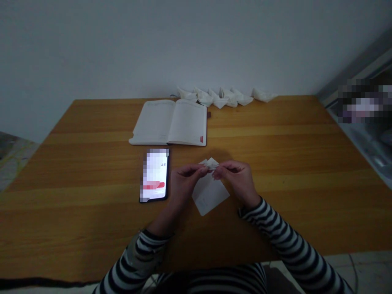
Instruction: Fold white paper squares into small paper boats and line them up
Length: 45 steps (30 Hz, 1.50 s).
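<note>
My left hand [183,179] and my right hand [237,177] meet above the middle of a wooden table [290,163]. Both pinch the top of a small white sheet of paper [210,192], which is partly folded at its upper end and hangs down between my wrists. My fingers are closed on the folded tip. Both sleeves are black-and-white striped.
A phone [154,174] with a lit screen lies just left of my left hand. An open notebook [171,122] lies behind it. Several white folded paper boats [223,97] stand in a row at the table's far edge by the wall.
</note>
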{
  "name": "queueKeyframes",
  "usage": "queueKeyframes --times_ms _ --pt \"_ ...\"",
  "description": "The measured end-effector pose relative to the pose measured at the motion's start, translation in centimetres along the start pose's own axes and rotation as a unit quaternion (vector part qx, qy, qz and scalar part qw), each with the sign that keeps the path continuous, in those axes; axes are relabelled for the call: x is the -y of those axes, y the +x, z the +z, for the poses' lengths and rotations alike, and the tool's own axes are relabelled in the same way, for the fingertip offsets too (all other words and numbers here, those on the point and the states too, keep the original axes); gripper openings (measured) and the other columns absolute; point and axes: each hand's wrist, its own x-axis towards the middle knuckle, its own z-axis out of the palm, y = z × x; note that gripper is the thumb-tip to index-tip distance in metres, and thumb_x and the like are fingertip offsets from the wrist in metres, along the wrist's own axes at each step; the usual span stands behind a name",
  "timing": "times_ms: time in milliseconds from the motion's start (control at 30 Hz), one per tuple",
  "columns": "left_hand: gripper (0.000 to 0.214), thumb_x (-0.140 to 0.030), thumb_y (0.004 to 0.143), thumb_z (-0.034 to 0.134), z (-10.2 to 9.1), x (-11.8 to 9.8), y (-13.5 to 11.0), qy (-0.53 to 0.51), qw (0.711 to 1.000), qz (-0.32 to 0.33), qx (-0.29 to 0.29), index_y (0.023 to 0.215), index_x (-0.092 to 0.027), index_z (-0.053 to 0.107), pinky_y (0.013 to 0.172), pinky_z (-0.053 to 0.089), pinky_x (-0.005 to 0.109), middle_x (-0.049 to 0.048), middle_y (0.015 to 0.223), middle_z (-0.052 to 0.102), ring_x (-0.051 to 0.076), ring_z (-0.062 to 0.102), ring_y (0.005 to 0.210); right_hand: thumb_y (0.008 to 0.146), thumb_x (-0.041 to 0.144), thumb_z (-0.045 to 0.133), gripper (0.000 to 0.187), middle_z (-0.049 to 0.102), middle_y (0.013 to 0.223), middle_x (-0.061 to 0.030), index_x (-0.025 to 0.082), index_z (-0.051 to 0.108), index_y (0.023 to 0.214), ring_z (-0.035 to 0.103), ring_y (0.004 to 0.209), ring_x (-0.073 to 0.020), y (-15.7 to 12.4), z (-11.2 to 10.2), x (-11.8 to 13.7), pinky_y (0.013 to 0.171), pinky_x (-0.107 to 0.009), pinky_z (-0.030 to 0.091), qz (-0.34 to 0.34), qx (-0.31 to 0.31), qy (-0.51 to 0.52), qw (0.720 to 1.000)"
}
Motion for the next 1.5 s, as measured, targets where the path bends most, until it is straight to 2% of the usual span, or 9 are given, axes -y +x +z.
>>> queueKeyframes --times_ms 133,367,533,700,1033,1200,1300,1400,1500 --pt "0.009 -0.026 0.067 0.083 0.2 0.0 0.1 -0.002 1.0 0.017 0.015 0.073 -0.021 0.08 0.077 0.059 0.032 0.0052 0.08 0.079 0.02 0.073 0.075 0.073 0.041 0.081 0.023 0.077 0.069 -0.0027 0.019 0.077 0.076 0.071 0.057 -0.0149 0.0 0.0 -0.2 0.059 -0.029 0.064 0.035 0.053 0.035 0.997" --pt "0.015 -0.032 0.068 0.083 0.6 0.7 -0.1 -0.016 1.0 0.003 0.002 0.073 -0.019 0.079 0.069 0.057 0.028 0.005 0.076 0.079 0.017 0.072 0.069 0.075 0.045 0.079 0.032 0.075 0.064 -0.0022 0.018 0.064 0.068 0.072 0.054 -0.0154 -0.4 0.8 -0.5 0.058 -0.028 0.064 0.03 -0.004 0.041 0.999" --pt "0.023 -0.036 0.067 0.085 0.6 1.3 0.2 -0.058 0.998 -0.035 -0.002 0.07 -0.015 0.074 0.065 0.056 0.026 0.0059 0.073 0.077 0.016 0.071 0.064 0.08 0.049 0.074 0.034 0.076 0.065 -0.0012 0.02 0.057 0.074 0.072 0.054 -0.0159 -0.5 1.0 -0.8 0.06 -0.031 0.065 0.041 0.004 0.069 0.997" --pt "0.024 -0.031 0.063 0.088 0.8 0.8 0.1 -0.104 0.992 -0.066 -0.006 0.074 -0.015 0.073 0.064 0.056 0.025 0.0046 0.073 0.077 0.015 0.07 0.063 0.078 0.046 0.076 0.036 0.075 0.065 0.0005 0.022 0.051 0.071 0.073 0.056 -0.0163 -0.5 1.1 -0.7 0.064 -0.033 0.066 0.024 0.003 0.078 0.997" --pt "0.028 -0.029 0.061 0.089 0.7 0.8 0.0 -0.098 0.993 -0.059 -0.037 0.077 -0.015 0.071 0.061 0.055 0.024 0.0034 0.071 0.076 0.014 0.07 0.061 0.075 0.045 0.079 0.037 0.074 0.063 0.0001 0.021 0.051 0.068 0.074 0.057 -0.0169 -0.5 1.2 -1.0 0.063 -0.032 0.065 0.015 -0.003 0.064 0.998" --pt "0.034 -0.031 0.066 0.086 0.7 0.8 -0.3 -0.086 0.994 -0.059 -0.021 0.095 -0.017 0.078 0.068 0.059 0.03 0.0084 0.084 0.079 0.019 0.074 0.071 0.074 0.042 0.08 0.036 0.074 0.064 0.0 0.021 0.052 0.066 0.074 0.058 -0.0168 -0.4 0.8 -1.4 0.063 -0.031 0.065 0.03 -0.013 0.053 0.998" --pt "0.028 -0.031 0.066 0.085 0.8 0.8 -0.4 -0.062 0.997 -0.049 -0.021 0.09 -0.018 0.08 0.073 0.06 0.033 0.0107 0.091 0.079 0.022 0.075 0.079 0.073 0.041 0.081 0.038 0.071 0.061 0.0019 0.021 0.049 0.066 0.073 0.057 -0.0167 -0.2 0.7 -1.7 0.061 -0.03 0.064 0.041 -0.027 0.059 0.997" --pt "0.025 -0.031 0.066 0.086 0.8 0.7 -0.4 -0.045 0.998 -0.034 -0.037 0.088 -0.019 0.08 0.074 0.061 0.034 0.01 0.092 0.08 0.023 0.075 0.081 0.072 0.039 0.082 0.036 0.071 0.064 0.0043 0.022 0.052 0.081 0.073 0.058 -0.016 -0.1 0.8 -1.9 0.062 -0.029 0.063 0.03 -0.04 0.071 0.996" --pt "0.026 -0.031 0.068 0.084 0.6 0.7 -0.2 -0.016 0.999 -0.021 -0.033 0.092 -0.02 0.08 0.077 0.061 0.034 0.009 0.093 0.08 0.023 0.075 0.084 0.076 0.037 0.077 0.039 0.073 0.068 0.0051 0.025 0.05 0.102 0.073 0.059 -0.0154 -0.2 0.8 -1.8 0.063 -0.029 0.062 0.015 -0.02 0.054 0.998"
